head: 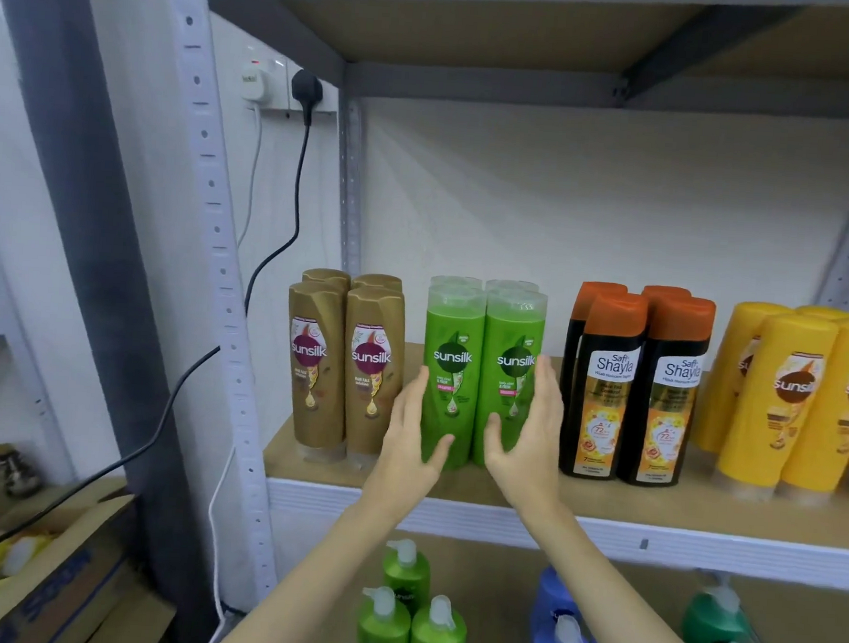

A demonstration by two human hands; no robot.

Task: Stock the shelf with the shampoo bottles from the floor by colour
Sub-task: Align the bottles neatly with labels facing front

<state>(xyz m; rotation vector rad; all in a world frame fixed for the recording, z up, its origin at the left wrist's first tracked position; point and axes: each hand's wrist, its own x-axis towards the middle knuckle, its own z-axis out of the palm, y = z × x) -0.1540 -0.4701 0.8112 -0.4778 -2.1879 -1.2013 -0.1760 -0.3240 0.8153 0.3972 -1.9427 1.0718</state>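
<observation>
Green shampoo bottles [481,374] stand upright in a tight cluster at the centre of the shelf [500,512], and I have my left hand [413,437] flat against the cluster's 9 o'clock side and my right hand [529,437] flat against its 3 o'clock side, fingers straight and relaxed, curled round nothing. At 9 o'clock from the green ones stand brown bottles [342,366], at 3 o'clock the black bottles with orange caps [635,384], then yellow bottles [785,398]; green pump bottles [409,618] sit at 6 o'clock on the lower level.
</observation>
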